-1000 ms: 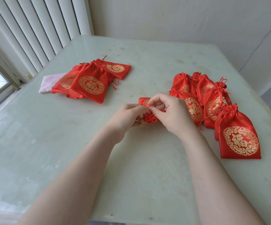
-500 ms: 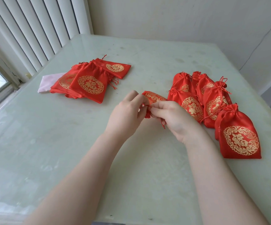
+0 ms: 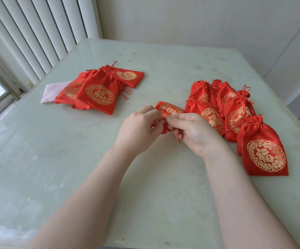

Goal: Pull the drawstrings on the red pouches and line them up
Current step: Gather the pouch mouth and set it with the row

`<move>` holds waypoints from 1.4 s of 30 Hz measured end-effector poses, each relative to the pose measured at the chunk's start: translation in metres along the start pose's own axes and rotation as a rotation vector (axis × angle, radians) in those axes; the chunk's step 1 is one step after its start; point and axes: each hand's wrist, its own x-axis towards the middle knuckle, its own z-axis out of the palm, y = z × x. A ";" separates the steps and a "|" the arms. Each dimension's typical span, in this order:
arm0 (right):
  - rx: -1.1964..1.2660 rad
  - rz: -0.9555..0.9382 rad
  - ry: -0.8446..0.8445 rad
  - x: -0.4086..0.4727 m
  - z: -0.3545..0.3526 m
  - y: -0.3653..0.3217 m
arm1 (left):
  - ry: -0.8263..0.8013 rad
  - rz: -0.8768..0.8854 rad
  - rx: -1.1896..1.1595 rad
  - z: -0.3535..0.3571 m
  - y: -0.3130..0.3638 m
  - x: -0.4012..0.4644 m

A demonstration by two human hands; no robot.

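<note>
Two bare forearms, no sleeves, left grip (image 3: 138, 130) and right grip (image 3: 194, 133) ungloved, short plain nails.

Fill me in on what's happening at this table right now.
A person is working on one red pouch held above the pale green table. The left hand and the right hand both pinch at its gathered mouth, where a drawstring end hangs below the right hand. To the right, a row of cinched pouches lies overlapping. To the left, a pile of flat pouches waits, partly on a pink cloth.
</note>
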 end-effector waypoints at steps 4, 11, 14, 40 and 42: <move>-0.006 -0.031 0.118 0.004 0.003 -0.004 | 0.075 -0.161 0.162 -0.003 -0.008 0.004; 0.019 -0.040 0.264 0.009 -0.005 0.002 | -0.056 -0.219 -0.099 -0.001 -0.007 0.002; -0.100 -0.143 0.270 0.010 0.000 -0.001 | -0.063 -0.280 -0.100 -0.003 -0.008 0.006; -0.260 -0.290 0.307 -0.040 -0.074 -0.038 | -0.238 -0.504 -0.810 0.016 0.088 0.017; -0.493 -0.242 0.450 -0.031 -0.082 -0.028 | -0.253 -0.562 -0.659 0.030 0.084 0.019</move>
